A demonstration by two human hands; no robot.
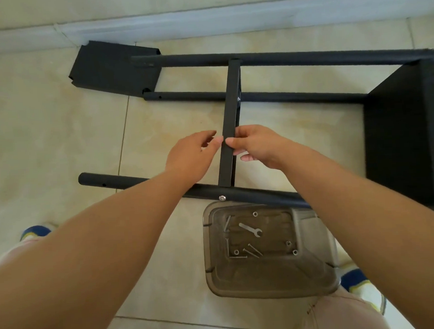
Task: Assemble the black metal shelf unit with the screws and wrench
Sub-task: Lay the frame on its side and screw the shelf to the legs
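The black metal shelf unit point(281, 59) lies on its side on the tiled floor, its round legs running left to right. A middle shelf panel point(229, 109) stands edge-up between the legs, with a screw head point(222, 197) showing in the near leg below it. My left hand point(193, 155) touches the panel's left edge with thumb and fingertips. My right hand point(257, 145) pinches its right edge. A silver wrench point(250, 229) and several screws point(249, 251) lie in a clear plastic tray point(312, 267) near my knees.
A loose black shelf panel point(112, 67) lies at the back left against the skirting board. Another panel point(406, 136) closes the unit's right end. My shoes point(35, 233) flank the tray on the pale tiles.
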